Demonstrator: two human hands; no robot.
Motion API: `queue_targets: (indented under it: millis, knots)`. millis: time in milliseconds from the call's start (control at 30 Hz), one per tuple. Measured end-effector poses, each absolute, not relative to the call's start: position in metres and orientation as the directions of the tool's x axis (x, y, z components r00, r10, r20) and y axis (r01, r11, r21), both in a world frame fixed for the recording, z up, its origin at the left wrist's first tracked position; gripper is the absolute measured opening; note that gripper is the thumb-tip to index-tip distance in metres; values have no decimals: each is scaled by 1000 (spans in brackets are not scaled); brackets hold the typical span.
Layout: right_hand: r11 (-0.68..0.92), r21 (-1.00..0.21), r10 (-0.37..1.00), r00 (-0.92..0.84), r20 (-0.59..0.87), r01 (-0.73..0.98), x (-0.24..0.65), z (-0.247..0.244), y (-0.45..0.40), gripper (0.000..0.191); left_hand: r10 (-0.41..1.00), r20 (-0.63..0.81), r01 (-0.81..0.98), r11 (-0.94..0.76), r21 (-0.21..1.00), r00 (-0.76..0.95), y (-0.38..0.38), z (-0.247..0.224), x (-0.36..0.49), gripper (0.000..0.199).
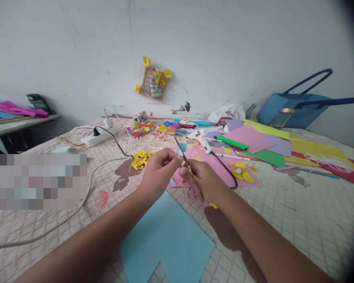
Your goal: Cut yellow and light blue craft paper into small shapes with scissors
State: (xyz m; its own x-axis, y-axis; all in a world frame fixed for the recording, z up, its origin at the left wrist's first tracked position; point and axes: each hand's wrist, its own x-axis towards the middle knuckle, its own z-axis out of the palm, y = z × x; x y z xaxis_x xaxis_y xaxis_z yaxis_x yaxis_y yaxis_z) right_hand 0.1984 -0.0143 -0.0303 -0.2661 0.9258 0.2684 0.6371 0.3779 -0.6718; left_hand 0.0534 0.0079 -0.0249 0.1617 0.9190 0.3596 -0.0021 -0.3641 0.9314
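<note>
My right hand (205, 179) is closed around a pair of scissors (191, 173), whose blades point up and away from me. Close beside it, my left hand (162, 167) pinches a small piece of light blue paper (182, 148) at the blades. Whether the blades are touching the paper is hard to tell. Below my wrists lies a larger light blue sheet (168, 236) with a notch cut from its near edge. Beyond my hands a pink sheet (224, 161) carries paper scraps, with a white glue gun (201, 140) at its far side.
Yellow paper strips (141, 159) lie left of my hands. A power strip (98, 136) with plugs and trailing cables sits further left. Coloured sheets (253, 137), a green marker (232, 143) and a blue bag (295, 110) are on the right. A flower-trimmed craft frame (153, 84) is against the wall.
</note>
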Motion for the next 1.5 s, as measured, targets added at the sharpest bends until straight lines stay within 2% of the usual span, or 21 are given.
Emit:
queue_targets:
  millis: [167,333,500,733,933,1133,1500]
  knots:
    - [378,-684,926,-267,269,624,199,-30,-14,50,904,405,54,-415,908,135,8,-19,50,15]
    - [393,-689,919,-293,265,609,199,-31,-15,48,870,482,30,-487,873,104,11,-14,45,12]
    - [401,-670,916,-297,270,625,197,-29,-17,49,874,471,106,-483,869,120,12,-17,45,14]
    - [418,-649,908,-315,276,636,196,-26,-18,50,884,437,108,-456,883,164,12,-21,47,13]
    - [407,-651,913,-296,280,641,196,-26,-19,48,872,466,68,-479,875,150,13,-21,45,12]
    - [384,-686,922,-298,248,618,194,-25,-20,47,859,509,65,-512,856,66,14,-19,42,8]
    - [401,-646,916,-309,257,649,195,-26,-19,48,834,544,110,-552,827,97,14,-18,44,13]
